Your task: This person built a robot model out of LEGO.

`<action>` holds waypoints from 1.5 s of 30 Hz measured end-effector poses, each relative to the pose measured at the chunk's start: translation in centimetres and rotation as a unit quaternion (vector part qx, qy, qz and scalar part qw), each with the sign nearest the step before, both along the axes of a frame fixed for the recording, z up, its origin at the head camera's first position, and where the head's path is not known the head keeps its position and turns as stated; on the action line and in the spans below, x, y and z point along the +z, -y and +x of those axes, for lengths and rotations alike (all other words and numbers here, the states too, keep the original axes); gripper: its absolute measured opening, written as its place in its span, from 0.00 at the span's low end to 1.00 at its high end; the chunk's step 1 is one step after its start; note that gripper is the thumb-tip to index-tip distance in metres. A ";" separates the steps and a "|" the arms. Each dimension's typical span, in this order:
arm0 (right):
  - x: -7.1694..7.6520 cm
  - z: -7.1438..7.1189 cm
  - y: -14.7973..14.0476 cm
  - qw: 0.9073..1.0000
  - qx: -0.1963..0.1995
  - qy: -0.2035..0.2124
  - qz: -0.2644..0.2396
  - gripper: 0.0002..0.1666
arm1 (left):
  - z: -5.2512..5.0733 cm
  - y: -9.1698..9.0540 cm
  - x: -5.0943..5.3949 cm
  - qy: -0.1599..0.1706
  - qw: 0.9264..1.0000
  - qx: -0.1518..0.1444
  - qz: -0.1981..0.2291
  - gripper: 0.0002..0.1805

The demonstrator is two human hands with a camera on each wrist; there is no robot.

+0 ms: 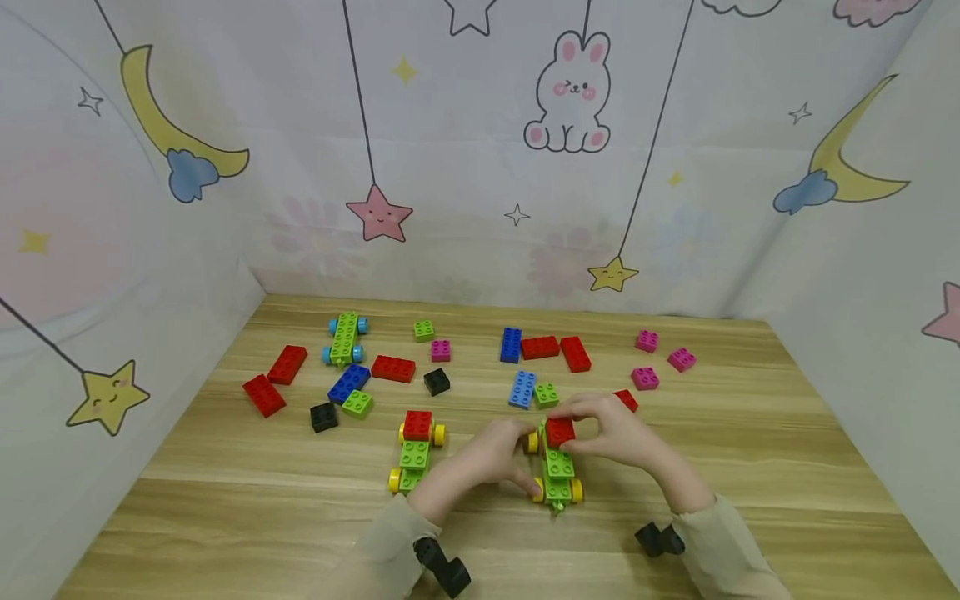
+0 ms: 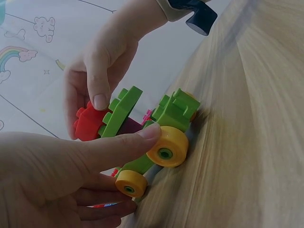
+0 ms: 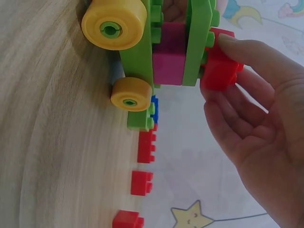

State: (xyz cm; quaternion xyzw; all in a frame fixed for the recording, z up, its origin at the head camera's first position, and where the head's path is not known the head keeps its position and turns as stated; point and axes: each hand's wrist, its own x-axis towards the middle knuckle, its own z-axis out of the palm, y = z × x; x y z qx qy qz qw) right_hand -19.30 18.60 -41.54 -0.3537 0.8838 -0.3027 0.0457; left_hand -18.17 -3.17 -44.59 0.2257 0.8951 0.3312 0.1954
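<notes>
Beige sleeves [image 1: 378, 546] lie closest in the head view; beyond them I see the left hand [image 1: 489, 457] gripping a green car [image 1: 557, 464] on the wooden table [image 1: 517, 550], beside a similar car [image 1: 415, 454], while the right hand [image 1: 618, 429] pinches a red brick [image 1: 559, 432] at the green car's far end. From the left wrist, the thumb presses along a yellow wheel [image 2: 168, 147], the other fingers bent by another wheel [image 2: 130, 184]. From the right wrist, thumb and fingers clasp the red brick against a green brick [image 3: 198, 42], with a magenta brick [image 3: 169, 59] beneath
</notes>
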 end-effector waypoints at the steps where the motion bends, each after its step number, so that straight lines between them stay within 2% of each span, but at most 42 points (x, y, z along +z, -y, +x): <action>1: 0.0 0.0 0.0 1.000 0.000 -0.001 0.001 0.21 | 0.0 0.0 0.0 0.002 1.000 0.001 0.001 0.50; 7: 0.1 0.1 0.0 1.000 0.002 -0.003 0.004 0.21 | 0.0 0.1 0.0 0.004 1.000 0.002 0.005 0.50; 26: 0.8 0.8 0.4 0.999 -0.012 0.024 0.027 0.20 | 0.0 0.0 0.1 0.005 1.000 0.003 -0.004 0.50; 31: 0.8 0.9 0.5 0.999 -0.015 0.032 0.025 0.21 | 0.0 -0.1 0.1 0.001 1.000 0.003 -0.006 0.50; 38: 0.5 0.9 0.6 0.999 -0.022 0.031 0.018 0.21 | 0.2 -0.1 0.5 -0.006 1.000 0.002 -0.008 0.50; 45: 0.5 1.0 0.8 0.998 -0.029 0.040 0.024 0.21 | 0.3 0.0 0.6 0.000 1.000 0.005 -0.006 0.50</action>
